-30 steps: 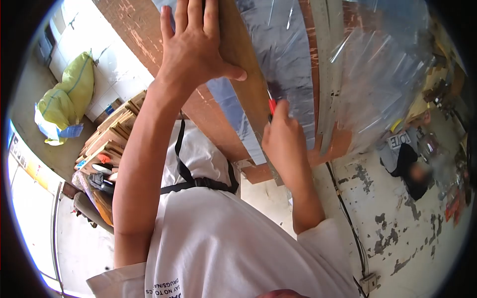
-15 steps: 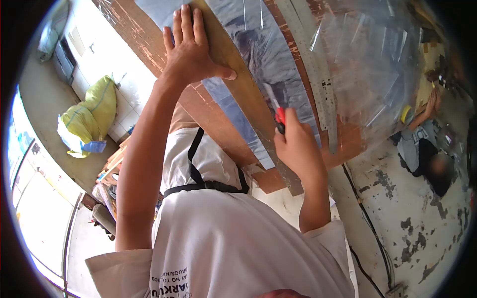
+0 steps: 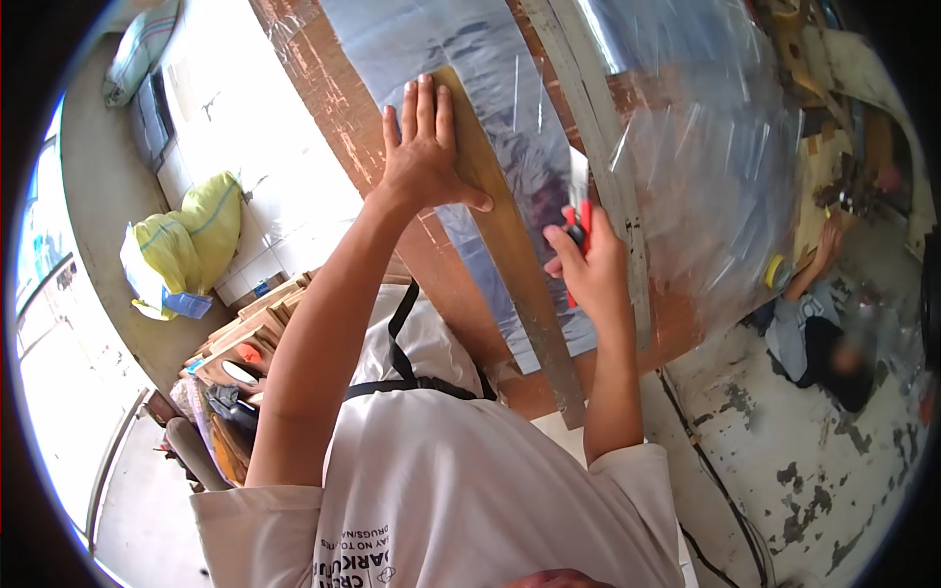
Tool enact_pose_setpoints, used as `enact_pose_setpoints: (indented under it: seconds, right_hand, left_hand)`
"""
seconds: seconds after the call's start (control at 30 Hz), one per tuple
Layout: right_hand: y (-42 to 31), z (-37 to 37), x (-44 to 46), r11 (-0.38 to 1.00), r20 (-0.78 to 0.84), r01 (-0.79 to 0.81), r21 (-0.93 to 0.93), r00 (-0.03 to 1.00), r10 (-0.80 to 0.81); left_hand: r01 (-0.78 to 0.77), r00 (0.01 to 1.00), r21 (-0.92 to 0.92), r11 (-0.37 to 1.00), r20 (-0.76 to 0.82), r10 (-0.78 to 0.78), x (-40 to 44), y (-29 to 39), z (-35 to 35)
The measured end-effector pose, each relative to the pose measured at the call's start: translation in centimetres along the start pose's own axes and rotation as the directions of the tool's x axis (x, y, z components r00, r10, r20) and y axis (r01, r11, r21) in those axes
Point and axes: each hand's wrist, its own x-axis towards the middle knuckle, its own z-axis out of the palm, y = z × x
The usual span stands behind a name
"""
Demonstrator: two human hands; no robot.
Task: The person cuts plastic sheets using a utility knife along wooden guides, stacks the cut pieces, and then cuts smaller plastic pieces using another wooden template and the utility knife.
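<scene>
My left hand (image 3: 420, 162) lies flat with fingers stretched, pressing near the far end of a long brownish straightedge (image 3: 510, 245). The thumb reaches across the straightedge. Under it is a glossy grey-blue printed sheet (image 3: 461, 44), spread on a reddish-brown wooden board (image 3: 341, 93). In my right hand (image 3: 600, 265) is a red and black utility knife (image 3: 586, 211), its pale blade pointing away from me. The knife is to the right of the straightedge, over the sheet's right side, and appears apart from the straightedge. Whether the blade touches anything cannot be made out.
A long whitish metal strip (image 3: 588, 108) runs along the board right of the sheet. Clear plastic film (image 3: 701, 176) covers the area beyond. A co-worker (image 3: 809, 333) sits at the far right. Wood pieces (image 3: 265, 314) and yellow sacks (image 3: 191, 230) are at left.
The utility knife has moved from beside the straightedge's right edge out to the right, and its blade now points more upright. My left hand stays on the straightedge. The whole view has shifted.
</scene>
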Motion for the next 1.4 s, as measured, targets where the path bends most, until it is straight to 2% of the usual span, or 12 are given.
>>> enact_pose_setpoints:
  seconds: [0.07,0.13,0.17,0.27,0.4,0.5,0.63,0.8,1.07,1.13,1.2,1.4]
  right_hand:
    - [-1.3,1.4,2.6,0.996,0.071,-0.010,-0.089,0.997,0.016]
    - [-1.8,3.1,5.1,0.845,0.158,0.271,-0.462,0.962,-0.222]
    - [-3.6,4.0,5.7,0.758,0.167,0.315,-0.571,0.949,-0.269]
    - [-5.0,6.1,8.7,0.703,0.211,0.329,-0.631,0.944,-0.253]
    - [-6.0,7.5,10.6,0.621,0.288,0.486,-0.615,0.872,-0.397]
    - [-7.4,8.3,10.2,0.603,0.279,0.358,-0.713,0.934,-0.225]
    - [-7.4,9.1,10.0,0.575,0.296,0.404,-0.711,0.914,-0.276]
    - [-8.6,10.2,10.1,0.456,0.262,0.280,-0.845,0.960,-0.103]
    - [-8.6,10.6,9.9,0.488,0.212,0.218,-0.845,0.975,-0.070]
    - [-7.9,9.9,8.8,0.510,0.213,0.214,-0.833,0.975,-0.061]
    - [-7.3,9.3,7.7,0.479,0.200,0.144,-0.866,0.977,0.068]
    - [-6.9,9.5,7.6,0.489,0.208,0.178,-0.854,0.978,0.007]
  left_hand:
    - [0.011,1.000,-0.010,1.000,-0.012,-0.011,-0.1,-0.1,-0.2]
    - [-0.028,0.999,-0.008,1.000,-0.025,0.028,-0.2,-0.3,0.0]
    - [-0.034,0.998,-0.023,0.999,-0.055,0.033,-0.2,-0.5,0.3]
    - [-0.046,0.998,-0.079,0.996,-0.044,0.043,-0.3,-0.8,0.2]
    - [-0.064,0.995,-0.130,0.989,-0.086,0.053,-0.3,-1.1,0.4]
    - [-0.039,0.997,-0.098,0.994,-0.077,0.031,-0.4,-1.0,0.4]
    - [-0.039,0.997,-0.119,0.992,-0.072,0.030,-0.3,-1.1,0.4]
    - [-0.045,0.996,-0.145,0.988,-0.081,0.033,-0.4,-1.2,0.7]
    - [-0.033,0.976,-0.074,0.997,-0.218,0.016,-0.2,-1.0,1.9]
    - [-0.015,0.985,-0.105,0.994,-0.174,-0.003,-0.5,-0.8,1.0]
    - [-0.004,0.999,-0.097,0.995,-0.045,-0.001,-0.1,-0.9,0.2]
    - [-0.020,0.997,-0.151,0.988,-0.080,0.008,-0.2,-1.1,1.1]
